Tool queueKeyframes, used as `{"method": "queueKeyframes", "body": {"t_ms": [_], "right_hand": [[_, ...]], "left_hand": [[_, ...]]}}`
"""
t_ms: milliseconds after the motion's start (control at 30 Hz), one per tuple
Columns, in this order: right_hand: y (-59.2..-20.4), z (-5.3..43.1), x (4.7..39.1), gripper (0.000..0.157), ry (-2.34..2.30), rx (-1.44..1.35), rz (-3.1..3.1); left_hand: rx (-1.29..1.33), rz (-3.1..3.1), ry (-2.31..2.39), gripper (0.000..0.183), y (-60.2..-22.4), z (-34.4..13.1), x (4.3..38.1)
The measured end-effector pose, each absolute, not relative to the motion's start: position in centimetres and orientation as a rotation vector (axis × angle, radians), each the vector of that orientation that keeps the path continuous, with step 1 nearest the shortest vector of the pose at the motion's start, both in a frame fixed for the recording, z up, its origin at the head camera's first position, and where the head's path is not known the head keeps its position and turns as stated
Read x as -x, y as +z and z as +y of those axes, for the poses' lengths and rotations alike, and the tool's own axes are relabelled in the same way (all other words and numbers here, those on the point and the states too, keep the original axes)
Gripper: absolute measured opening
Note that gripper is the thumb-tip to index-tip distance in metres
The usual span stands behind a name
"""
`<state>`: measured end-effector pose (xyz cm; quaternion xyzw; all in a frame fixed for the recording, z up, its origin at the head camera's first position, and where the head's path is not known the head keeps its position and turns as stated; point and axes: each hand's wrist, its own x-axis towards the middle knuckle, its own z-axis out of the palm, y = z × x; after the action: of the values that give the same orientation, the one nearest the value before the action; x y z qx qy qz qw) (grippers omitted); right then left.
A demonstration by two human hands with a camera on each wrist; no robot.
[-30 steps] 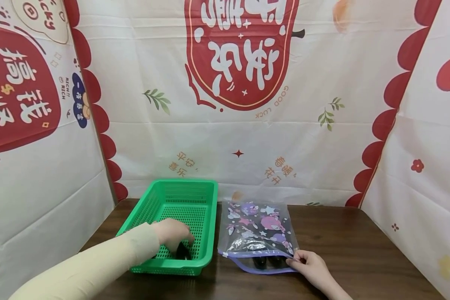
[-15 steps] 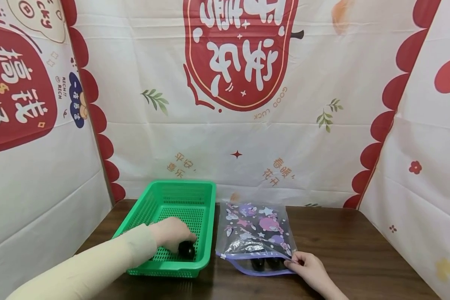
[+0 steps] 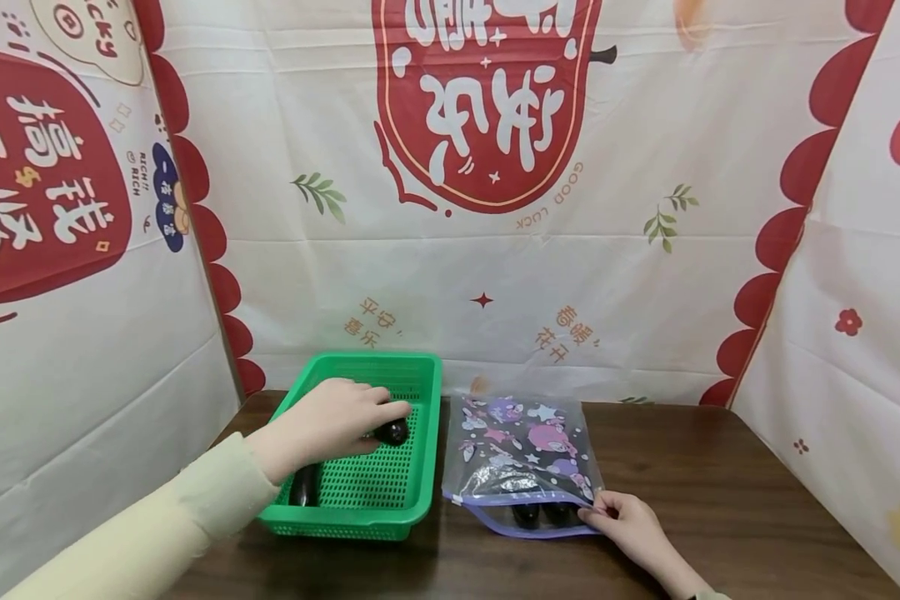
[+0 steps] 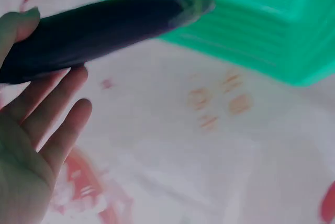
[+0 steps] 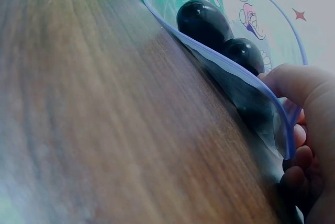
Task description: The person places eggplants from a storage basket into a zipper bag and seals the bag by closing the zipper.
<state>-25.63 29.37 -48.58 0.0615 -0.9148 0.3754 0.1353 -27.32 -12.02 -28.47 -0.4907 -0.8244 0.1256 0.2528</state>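
Observation:
My left hand [image 3: 330, 421] holds a long dark eggplant [image 4: 104, 30] between thumb and fingers, raised over the green basket [image 3: 420, 500]. In the left wrist view its stem end points toward the basket. Another eggplant [image 3: 305, 485] lies at the basket's near left, partly hidden by the left arm. My right hand [image 3: 630, 527] pinches the right corner of the purple-edged zip bag [image 3: 487, 454], which lies flat with its mouth parted toward me. Two rounded eggplant ends [image 5: 204, 22] show inside the mouth in the right wrist view; the rest is behind printed plastic.
The basket and the bag lie side by side on a dark wooden table [image 3: 667, 467], a narrow gap between them. Printed white cloth [image 3: 615, 317] hangs behind the table and along both sides.
My left hand has lifted the eggplant up and away from the basket floor, uncovering the other eggplant at near left. My right hand keeps its pinch on the bag corner.

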Motion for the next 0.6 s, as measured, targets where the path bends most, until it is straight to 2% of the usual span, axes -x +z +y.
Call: {"method": "queueKeyframes", "body": {"t_ms": [167,267,367,467,600], "right_hand": [[-48.7,29.7,25.3,0.036,1.093,-0.158,-2.661],[-48.7,29.7,25.4,0.036,1.089,-0.179,-2.645],[-48.8,29.6,25.5,0.037,1.087,-0.193,-2.639],[-48.8,29.5,25.6,0.037,1.097,-0.193,-2.634],[-48.7,29.3,25.6,0.037,1.105,-0.179,-2.636]], "left_hand": [[1.437,-1.925,0.25,0.035,-27.3,-8.3,22.9],[1.533,-1.776,0.241,0.024,-28.5,-5.8,19.9],[1.649,-1.749,0.329,0.025,-30.6,-3.9,17.6],[1.767,-1.761,0.414,0.028,-32.8,-2.5,16.8],[1.819,-1.712,0.471,0.026,-35.8,-1.1,17.4]]}}
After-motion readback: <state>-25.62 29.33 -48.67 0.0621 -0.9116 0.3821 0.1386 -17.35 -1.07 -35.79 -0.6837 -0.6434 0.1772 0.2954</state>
